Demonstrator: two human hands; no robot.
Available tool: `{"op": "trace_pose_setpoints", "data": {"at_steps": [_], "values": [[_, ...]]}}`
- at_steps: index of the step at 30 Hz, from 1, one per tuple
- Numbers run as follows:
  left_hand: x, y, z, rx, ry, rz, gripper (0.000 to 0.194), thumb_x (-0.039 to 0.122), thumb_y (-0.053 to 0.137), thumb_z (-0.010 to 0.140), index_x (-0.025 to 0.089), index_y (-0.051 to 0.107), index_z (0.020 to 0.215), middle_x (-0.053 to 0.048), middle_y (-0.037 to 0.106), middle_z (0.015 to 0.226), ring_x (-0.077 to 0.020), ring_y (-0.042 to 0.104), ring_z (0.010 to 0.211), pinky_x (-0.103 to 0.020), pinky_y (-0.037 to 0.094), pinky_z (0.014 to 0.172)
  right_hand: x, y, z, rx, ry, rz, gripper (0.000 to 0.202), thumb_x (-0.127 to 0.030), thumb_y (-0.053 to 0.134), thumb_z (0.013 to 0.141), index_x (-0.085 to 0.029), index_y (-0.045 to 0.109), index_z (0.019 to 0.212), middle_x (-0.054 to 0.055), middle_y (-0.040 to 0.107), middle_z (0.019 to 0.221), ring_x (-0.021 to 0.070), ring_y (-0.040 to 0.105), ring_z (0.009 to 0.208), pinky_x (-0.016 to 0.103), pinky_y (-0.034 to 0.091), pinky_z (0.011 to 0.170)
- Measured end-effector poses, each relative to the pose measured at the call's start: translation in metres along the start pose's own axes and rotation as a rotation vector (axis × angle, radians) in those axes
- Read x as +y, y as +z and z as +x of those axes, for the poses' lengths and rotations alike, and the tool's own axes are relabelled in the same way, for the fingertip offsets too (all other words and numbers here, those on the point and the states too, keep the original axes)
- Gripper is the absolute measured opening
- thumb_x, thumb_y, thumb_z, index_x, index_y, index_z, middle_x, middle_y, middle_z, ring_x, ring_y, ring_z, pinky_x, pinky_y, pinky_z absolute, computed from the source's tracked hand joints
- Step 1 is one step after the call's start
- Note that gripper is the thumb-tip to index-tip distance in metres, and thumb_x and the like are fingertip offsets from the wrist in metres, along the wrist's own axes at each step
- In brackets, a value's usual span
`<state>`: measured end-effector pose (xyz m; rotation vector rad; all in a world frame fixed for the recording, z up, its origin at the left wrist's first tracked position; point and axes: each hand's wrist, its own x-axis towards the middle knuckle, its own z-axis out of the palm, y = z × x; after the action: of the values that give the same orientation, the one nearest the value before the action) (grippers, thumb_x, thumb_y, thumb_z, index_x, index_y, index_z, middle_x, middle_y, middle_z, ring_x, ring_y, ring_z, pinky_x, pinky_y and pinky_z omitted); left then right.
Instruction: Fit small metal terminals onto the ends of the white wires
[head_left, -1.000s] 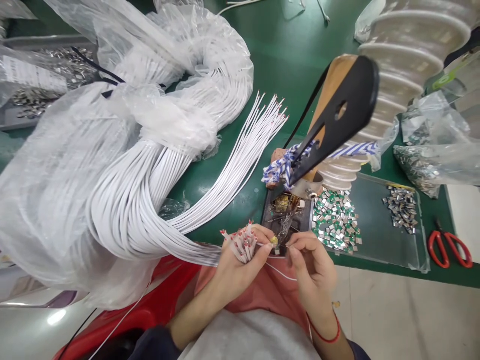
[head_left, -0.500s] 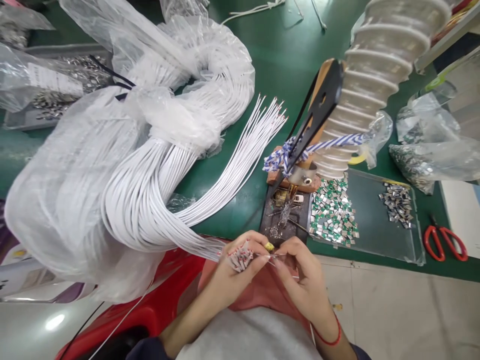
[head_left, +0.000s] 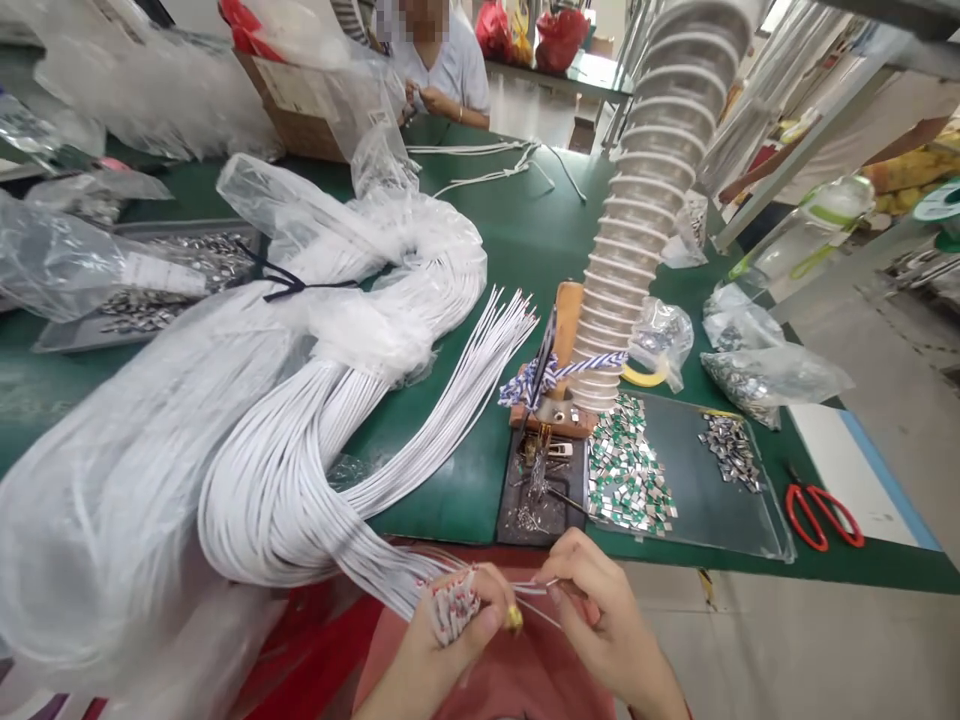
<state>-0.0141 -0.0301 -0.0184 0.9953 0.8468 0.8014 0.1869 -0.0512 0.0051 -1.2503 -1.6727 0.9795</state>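
View has tilted up since a second ago, but both hands stay below the worktop's (head_left: pixel 465 500) near edge: left hand (head_left: pixel 439 650) grips the wire ends (head_left: pixel 454 610), right hand (head_left: pixel 600 625) pinches one wire (head_left: pixel 541 586) out sideways.

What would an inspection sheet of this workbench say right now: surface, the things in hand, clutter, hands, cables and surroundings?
Surface: green table top, crowded along its near edge.
Job's things: bunch of white wire ends gripped in the left hand; right hand pinches one thin wire drawn out of it.
Clutter: clear tray with green-and-silver small parts, red-handled scissors, bags of metal parts, dark soldering pad.
Hands: both closed on wires, close together below the table edge.
Cables: large white wire bundle partly in clear plastic wrap, loose ends fanned on the table.
Surroundings: ribbed hose rising from the bench; another person seated across.
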Motion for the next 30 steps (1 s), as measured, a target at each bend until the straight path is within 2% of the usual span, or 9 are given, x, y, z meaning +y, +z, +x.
{"op": "trace_pose_setpoints", "data": {"at_steps": [2, 5, 9, 13, 16, 19, 23, 27, 30], "values": [[-0.009, 0.000, -0.002, 0.017, -0.101, -0.047, 0.055, 0.069, 0.069, 0.080, 0.018, 0.057, 0.065, 0.001, 0.054, 0.057, -0.0096, 0.040, 0.047, -0.022, 0.034, 0.047, -0.002, 0.002, 0.000, -0.016, -0.005, -0.001, 0.027, -0.005, 0.050, 0.092, -0.024, 0.066, 0.101, 0.003, 0.060, 0.091, 0.0172, 0.062, 0.082, 0.025, 0.050, 0.071], [-0.022, 0.002, -0.004, 0.070, -0.241, -0.084, 0.058, 0.074, 0.070, 0.076, 0.019, 0.051, 0.071, 0.007, 0.042, 0.052, -0.0073, 0.034, 0.044, -0.019, 0.028, 0.044, -0.005, 0.014, 0.001, -0.050, -0.045, 0.006, 0.024, -0.005, 0.054, 0.089, -0.023, 0.064, 0.101, 0.003, 0.061, 0.091, 0.0169, 0.063, 0.083, 0.024, 0.052, 0.075], [-0.032, 0.006, -0.003, 0.133, -0.306, -0.095, 0.066, 0.080, 0.071, 0.069, 0.020, 0.054, 0.088, 0.009, 0.044, 0.055, -0.0059, 0.033, 0.043, -0.019, 0.025, 0.043, 0.000, 0.037, 0.002, -0.010, -0.139, -0.029, 0.014, -0.010, 0.058, 0.087, -0.022, 0.061, 0.095, 0.002, 0.058, 0.084, 0.0163, 0.059, 0.075, 0.023, 0.051, 0.069], [-0.039, 0.004, -0.002, 0.118, -0.332, -0.073, 0.069, 0.081, 0.070, 0.069, 0.019, 0.054, 0.093, 0.009, 0.044, 0.056, -0.0058, 0.033, 0.044, -0.019, 0.024, 0.043, 0.010, 0.051, 0.000, 0.009, -0.139, -0.111, 0.014, -0.012, 0.061, 0.086, -0.021, 0.061, 0.097, 0.002, 0.056, 0.083, 0.0172, 0.057, 0.075, 0.024, 0.049, 0.066], [-0.044, -0.003, -0.003, 0.058, -0.341, -0.051, 0.070, 0.081, 0.067, 0.073, 0.018, 0.054, 0.100, 0.009, 0.043, 0.057, -0.0061, 0.033, 0.045, -0.020, 0.024, 0.044, 0.017, 0.056, -0.003, 0.041, -0.130, -0.124, 0.012, -0.012, 0.060, 0.087, -0.022, 0.059, 0.091, 0.001, 0.054, 0.083, 0.0171, 0.057, 0.075, 0.024, 0.047, 0.066], [-0.043, -0.009, -0.001, -0.101, -0.294, -0.063, 0.072, 0.082, 0.065, 0.074, 0.018, 0.053, 0.106, 0.008, 0.042, 0.061, -0.0067, 0.032, 0.047, -0.021, 0.024, 0.046, 0.024, 0.058, -0.005, 0.017, -0.127, -0.098, 0.013, -0.011, 0.058, 0.088, -0.023, 0.059, 0.094, 0.001, 0.053, 0.086, 0.0167, 0.057, 0.076, 0.023, 0.047, 0.067], [-0.030, -0.005, 0.003, -0.255, -0.172, -0.201, 0.065, 0.070, 0.082, 0.067, 0.019, 0.049, 0.091, 0.007, 0.039, 0.072, -0.0067, 0.031, 0.059, -0.020, 0.024, 0.054, 0.028, 0.056, -0.005, 0.009, -0.128, -0.004, 0.015, -0.016, 0.065, 0.086, -0.023, 0.059, 0.098, -0.001, 0.050, 0.085, 0.0153, 0.056, 0.071, 0.022, 0.047, 0.061], [-0.017, 0.005, 0.007, -0.327, -0.217, -0.375, 0.065, 0.055, 0.093, 0.062, 0.020, 0.044, 0.085, 0.006, 0.038, 0.080, -0.0052, 0.028, 0.061, -0.018, 0.022, 0.054, 0.024, 0.051, -0.004, -0.012, -0.134, -0.002, 0.014, -0.012, 0.067, 0.085, -0.023, 0.062, 0.092, -0.002, 0.051, 0.081, 0.0138, 0.056, 0.069, 0.020, 0.045, 0.060], [-0.010, 0.009, 0.008, -0.347, -0.241, -0.430, 0.064, 0.051, 0.096, 0.057, 0.019, 0.048, 0.084, 0.006, 0.041, 0.080, -0.0042, 0.026, 0.059, -0.017, 0.023, 0.053, 0.019, 0.046, -0.003, -0.050, -0.163, -0.003, 0.013, -0.011, 0.067, 0.084, -0.023, 0.062, 0.087, -0.001, 0.054, 0.079, 0.0142, 0.057, 0.070, 0.021, 0.045, 0.062]]}}
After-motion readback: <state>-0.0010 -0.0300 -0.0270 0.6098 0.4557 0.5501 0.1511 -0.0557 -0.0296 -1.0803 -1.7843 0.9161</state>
